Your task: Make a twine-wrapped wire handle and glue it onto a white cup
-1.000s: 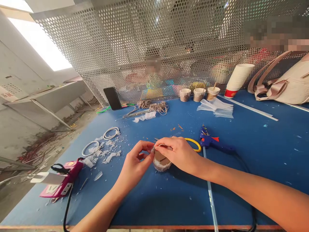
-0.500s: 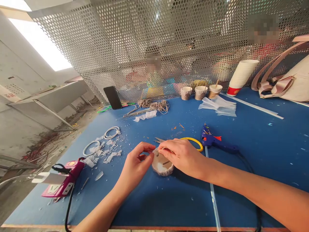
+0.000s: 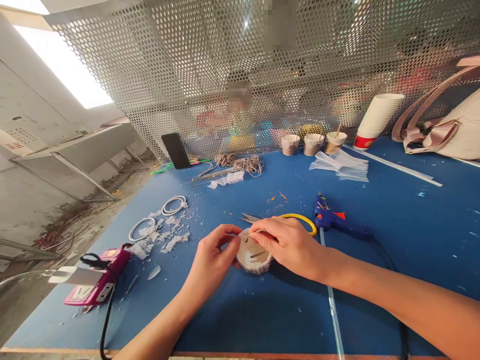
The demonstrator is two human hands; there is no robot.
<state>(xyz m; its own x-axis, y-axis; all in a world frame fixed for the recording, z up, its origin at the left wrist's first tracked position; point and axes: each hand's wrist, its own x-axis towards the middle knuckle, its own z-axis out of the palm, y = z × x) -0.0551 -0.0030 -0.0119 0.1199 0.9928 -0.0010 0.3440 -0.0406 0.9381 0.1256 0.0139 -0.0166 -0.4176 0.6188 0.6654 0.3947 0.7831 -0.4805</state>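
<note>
A small round cup-like piece (image 3: 255,260) with a pale rim and dark marks inside stands on the blue table. My left hand (image 3: 215,250) is closed on its left edge, thumb and forefinger at the rim and other fingertips showing below. Over the upper right of the rim, my right hand (image 3: 288,245) is pinched; whatever lies between its fingertips is too small to name. Scissors with a yellow handle (image 3: 305,220) lie behind my right hand, their blades pointing left. To the right rests a blue glue gun (image 3: 330,217) with a clear glue stick.
White rings (image 3: 173,205) and scraps lie left, near a pink power strip (image 3: 99,280). At the back are a phone (image 3: 175,151), twine (image 3: 249,164), small wrapped cups (image 3: 313,144), white strips (image 3: 339,164), stacked paper cups (image 3: 378,122) and a bag (image 3: 455,130). People show behind a perforated screen.
My right hand has shifted slightly right and down at the rim. The round piece has turned or tilted a little, and more of its inside shows. Fingertips of my left hand now show below it.
</note>
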